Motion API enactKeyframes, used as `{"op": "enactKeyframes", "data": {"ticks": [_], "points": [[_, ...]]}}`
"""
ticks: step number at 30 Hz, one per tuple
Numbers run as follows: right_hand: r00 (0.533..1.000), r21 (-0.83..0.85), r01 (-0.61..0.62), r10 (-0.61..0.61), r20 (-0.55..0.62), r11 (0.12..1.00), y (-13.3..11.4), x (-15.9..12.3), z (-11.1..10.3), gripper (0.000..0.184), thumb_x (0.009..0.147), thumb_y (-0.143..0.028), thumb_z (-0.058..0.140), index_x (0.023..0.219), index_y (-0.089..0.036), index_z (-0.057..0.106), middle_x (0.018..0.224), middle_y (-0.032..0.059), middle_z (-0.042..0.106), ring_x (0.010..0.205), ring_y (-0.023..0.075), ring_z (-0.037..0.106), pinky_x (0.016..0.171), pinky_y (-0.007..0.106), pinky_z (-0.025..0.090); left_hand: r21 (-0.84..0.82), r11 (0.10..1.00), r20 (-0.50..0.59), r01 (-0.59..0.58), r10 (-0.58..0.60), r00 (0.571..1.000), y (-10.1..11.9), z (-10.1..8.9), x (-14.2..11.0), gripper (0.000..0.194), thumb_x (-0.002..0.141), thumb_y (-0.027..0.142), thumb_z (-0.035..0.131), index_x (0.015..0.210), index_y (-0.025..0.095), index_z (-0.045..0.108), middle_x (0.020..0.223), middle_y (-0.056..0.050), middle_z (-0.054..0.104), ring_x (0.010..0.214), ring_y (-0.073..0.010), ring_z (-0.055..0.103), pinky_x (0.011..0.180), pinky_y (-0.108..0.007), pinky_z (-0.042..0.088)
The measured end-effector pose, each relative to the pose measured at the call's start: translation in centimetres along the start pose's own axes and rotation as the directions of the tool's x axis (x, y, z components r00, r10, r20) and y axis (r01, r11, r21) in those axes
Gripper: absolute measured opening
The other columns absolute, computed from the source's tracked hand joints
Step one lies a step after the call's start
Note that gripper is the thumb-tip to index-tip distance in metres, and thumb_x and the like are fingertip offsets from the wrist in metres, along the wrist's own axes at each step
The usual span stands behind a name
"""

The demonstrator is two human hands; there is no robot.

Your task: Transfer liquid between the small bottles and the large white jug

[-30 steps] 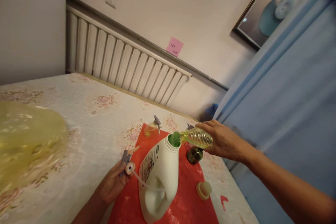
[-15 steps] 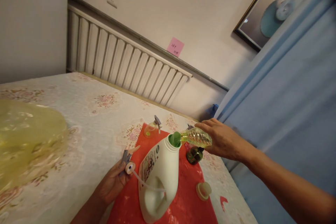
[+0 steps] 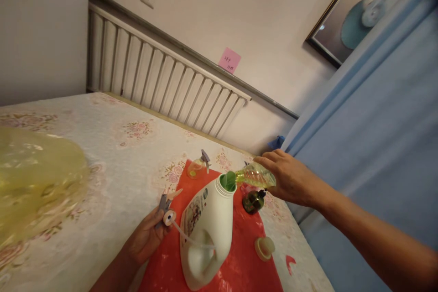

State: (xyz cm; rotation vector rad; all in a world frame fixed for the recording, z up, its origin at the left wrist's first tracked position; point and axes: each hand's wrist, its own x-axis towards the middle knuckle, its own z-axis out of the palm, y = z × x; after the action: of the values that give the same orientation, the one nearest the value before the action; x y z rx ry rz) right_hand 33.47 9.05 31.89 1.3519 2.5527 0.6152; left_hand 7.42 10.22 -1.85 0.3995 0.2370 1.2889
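My right hand (image 3: 290, 178) grips a clear ribbed bottle (image 3: 256, 175) with yellowish liquid, tipped so its neck rests at the green funnel (image 3: 228, 180). The funnel sits in the mouth of a white jug (image 3: 208, 232), which has a side handle and a printed label. In my left hand (image 3: 147, 237) is a grey trigger sprayer head (image 3: 165, 212), its thin clear tube (image 3: 191, 240) reaching across in front of the jug. Beyond the jug stands a small spray bottle (image 3: 195, 169). A dark green bottle (image 3: 252, 202) is below the tipped one.
Red sheeting (image 3: 246, 269) lies under the jug on the floral tablecloth (image 3: 112, 155). On it is a pale round cap (image 3: 264, 248). A large yellow transparent bag-like object (image 3: 37, 178) occupies the left side. A blue curtain (image 3: 379, 146) hangs at right; a radiator (image 3: 160, 77) lines the wall.
My right hand has risen slightly, tilting the bottle a little more. Its upper side looks clearer, with less liquid showing. My left hand has barely moved.
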Motion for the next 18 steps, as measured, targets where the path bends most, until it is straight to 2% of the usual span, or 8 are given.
{"op": "enactKeyframes", "data": {"ticks": [6, 13, 18], "points": [[1.0, -0.051, 0.023, -0.024, -0.008, 0.998, -0.4, 0.5, -0.3, 0.057, 0.068, -0.019, 0.066, 0.124, -0.017, 0.055, 0.109, 0.0125, 0.063, 0.097, 0.0284, 0.052, 0.083, 0.04, 0.043, 0.001, 1.0, 0.004, -0.001, 0.001, 1.0, 0.1, 0.3, 0.0, 0.026, 0.087, 0.018, 0.06, 0.112, 0.021, 0.064, 0.073, 0.0, 0.058, 0.064, -0.0082, 0.052, 0.062, -0.018, 0.05], [0.999, -0.121, 0.038, -0.04, -0.013, 0.992, -1.2, 0.7, -0.7, 0.062, 0.066, -0.011, 0.061, 0.127, -0.017, 0.054, 0.107, 0.0126, 0.062, 0.094, 0.0281, 0.051, 0.08, 0.039, 0.042, -0.017, 1.0, 0.026, 0.017, -0.017, 1.0, 0.2, 0.3, -0.2, 0.026, 0.089, 0.019, 0.057, 0.114, 0.022, 0.063, 0.073, 0.0, 0.057, 0.065, -0.0083, 0.051, 0.062, -0.017, 0.05], [0.997, -0.166, 0.065, -0.07, -0.027, 0.984, -1.5, 0.8, -0.7, 0.06, 0.069, -0.013, 0.062, 0.127, -0.018, 0.053, 0.105, 0.0125, 0.062, 0.095, 0.0284, 0.05, 0.079, 0.039, 0.04, -0.009, 1.0, 0.029, 0.015, -0.014, 0.999, 0.2, 0.4, -0.2, 0.032, 0.089, 0.019, 0.057, 0.12, 0.023, 0.06, 0.072, 0.001, 0.056, 0.065, -0.0084, 0.051, 0.062, -0.017, 0.05]]}}
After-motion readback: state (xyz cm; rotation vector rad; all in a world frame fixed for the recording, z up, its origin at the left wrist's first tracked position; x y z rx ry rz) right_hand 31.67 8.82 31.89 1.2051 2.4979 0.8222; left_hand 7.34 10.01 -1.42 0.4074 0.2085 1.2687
